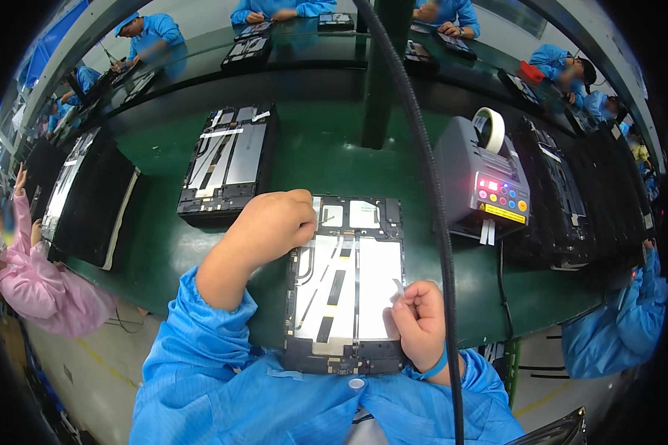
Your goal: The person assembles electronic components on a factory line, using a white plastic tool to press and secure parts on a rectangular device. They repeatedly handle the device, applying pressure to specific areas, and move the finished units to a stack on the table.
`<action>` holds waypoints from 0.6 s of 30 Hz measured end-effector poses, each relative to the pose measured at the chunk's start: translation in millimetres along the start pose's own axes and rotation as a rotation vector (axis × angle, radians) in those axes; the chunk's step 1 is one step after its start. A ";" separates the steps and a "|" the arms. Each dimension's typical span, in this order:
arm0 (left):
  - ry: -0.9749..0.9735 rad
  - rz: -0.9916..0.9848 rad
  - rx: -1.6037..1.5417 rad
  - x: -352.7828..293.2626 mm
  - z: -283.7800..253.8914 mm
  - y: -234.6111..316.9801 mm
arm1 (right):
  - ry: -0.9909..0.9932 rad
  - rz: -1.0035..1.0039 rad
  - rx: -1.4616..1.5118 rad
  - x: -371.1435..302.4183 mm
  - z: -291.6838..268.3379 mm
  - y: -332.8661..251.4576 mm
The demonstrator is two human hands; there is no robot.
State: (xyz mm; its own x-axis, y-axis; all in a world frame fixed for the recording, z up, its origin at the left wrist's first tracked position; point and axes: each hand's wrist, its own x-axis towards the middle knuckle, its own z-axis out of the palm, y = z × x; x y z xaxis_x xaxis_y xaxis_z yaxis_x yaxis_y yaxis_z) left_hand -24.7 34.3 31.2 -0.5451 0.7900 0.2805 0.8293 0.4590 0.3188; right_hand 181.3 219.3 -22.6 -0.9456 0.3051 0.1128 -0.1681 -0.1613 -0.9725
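Note:
An opened tablet-like device point(378, 297), its silver battery area and black cables exposed, lies in front of me near the table edge. My left hand point(267, 231) is closed at its upper left corner, fingers curled; whatever is between them is hidden. My right hand point(421, 324), a blue band at the wrist, pinches a short whitish strip of tape point(398, 288) above the device's right edge. A grey tape dispenser point(471, 178) with a lit button panel and a roll of cream tape point(490, 130) stands to the right, two strip ends hanging from its front.
A stack of similar opened devices point(226, 159) sits beyond my left hand. More dark stacks stand at the far left point(89, 200) and far right point(557, 193). A black cable point(423, 141) hangs across the view, before a green post point(378, 96). Several co-workers sit around.

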 end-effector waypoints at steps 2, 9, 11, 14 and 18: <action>0.001 -0.015 0.043 0.6 1.9 1.0 | 0.007 0.049 0.053 -2.5 -0.4 2.0; -0.003 -0.089 0.015 -3.9 1.2 0.2 | -0.043 0.020 -0.002 -2.0 -2.4 -1.0; 0.004 -0.105 -0.021 -3.7 0.7 -0.1 | -0.048 0.013 -0.031 -1.6 -4.0 0.4; 0.044 -0.121 -0.083 -2.1 1.2 -0.4 | -0.057 0.004 -0.059 -2.3 -7.5 3.0; 0.100 -0.180 -0.122 -1.5 6.3 3.0 | -0.072 0.009 -0.095 -2.9 -8.8 1.3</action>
State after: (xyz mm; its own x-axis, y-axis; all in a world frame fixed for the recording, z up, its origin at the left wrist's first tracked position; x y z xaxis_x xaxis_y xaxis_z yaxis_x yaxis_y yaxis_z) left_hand -20.6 37.1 26.0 -0.6973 0.6531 0.2955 0.6999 0.5312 0.4775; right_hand 186.3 226.5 -26.0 -0.9651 0.2353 0.1153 -0.1359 -0.0733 -0.9880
